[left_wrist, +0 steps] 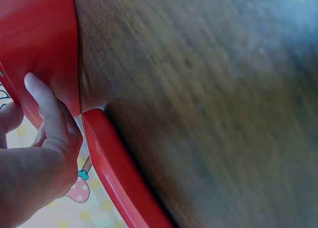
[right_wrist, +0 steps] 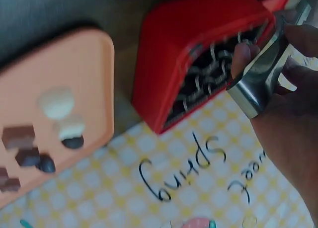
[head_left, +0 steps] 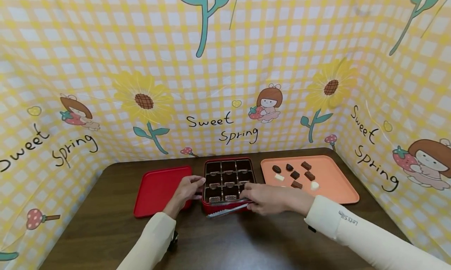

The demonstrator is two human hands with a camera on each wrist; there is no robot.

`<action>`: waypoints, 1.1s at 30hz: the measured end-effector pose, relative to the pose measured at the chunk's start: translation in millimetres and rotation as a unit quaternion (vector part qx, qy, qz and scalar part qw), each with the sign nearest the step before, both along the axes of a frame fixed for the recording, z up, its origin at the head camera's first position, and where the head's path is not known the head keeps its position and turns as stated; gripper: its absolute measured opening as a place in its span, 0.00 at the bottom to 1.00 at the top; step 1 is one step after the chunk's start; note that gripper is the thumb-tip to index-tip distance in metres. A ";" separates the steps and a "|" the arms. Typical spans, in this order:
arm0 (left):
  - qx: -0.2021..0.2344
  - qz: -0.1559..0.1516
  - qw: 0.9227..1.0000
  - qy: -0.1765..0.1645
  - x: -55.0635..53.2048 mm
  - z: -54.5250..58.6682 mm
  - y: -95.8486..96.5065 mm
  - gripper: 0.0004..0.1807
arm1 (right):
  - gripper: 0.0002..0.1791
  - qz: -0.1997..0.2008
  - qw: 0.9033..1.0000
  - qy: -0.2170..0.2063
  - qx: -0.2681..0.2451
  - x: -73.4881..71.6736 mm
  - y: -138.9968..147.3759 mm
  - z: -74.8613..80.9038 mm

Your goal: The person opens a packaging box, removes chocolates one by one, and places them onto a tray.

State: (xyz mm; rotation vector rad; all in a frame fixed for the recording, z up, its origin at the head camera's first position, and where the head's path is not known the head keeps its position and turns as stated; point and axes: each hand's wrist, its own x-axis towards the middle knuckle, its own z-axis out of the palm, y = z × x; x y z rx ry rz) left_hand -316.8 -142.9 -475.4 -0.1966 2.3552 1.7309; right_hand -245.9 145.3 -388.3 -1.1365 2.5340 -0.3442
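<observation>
A red box stands mid-table, with a dark insert divided into compartments inside it. My left hand is at the box's left side; in the left wrist view an extended digit touches the red wall. My right hand grips metal tongs over the box's front right edge. The tongs' bent end shows beside the fingers in the right wrist view. Their tips point left along the front rim. I cannot tell whether anything is between the tips.
To the right lies a peach tray with several dark, brown and white chocolates. A red lid lies flat to the left of the box. A checked cloth walls the dark wooden table behind and at both sides.
</observation>
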 end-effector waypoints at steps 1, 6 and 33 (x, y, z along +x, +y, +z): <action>0.000 0.000 1.000 0.000 0.0 0.4 0.3 0.19 | 0.19 0.003 1.000 0.002 -0.001 1.7 -1.6 -4.5; 0.002 -0.002 1.000 0.001 0.0 1.8 0.9 0.19 | 0.18 0.025 1.000 0.013 -0.009 10.5 -9.1 -26.5; 0.005 -0.003 1.000 0.002 -0.5 0.2 -0.5 0.20 | 0.13 0.092 0.983 0.158 0.019 26.3 -13.8 -79.3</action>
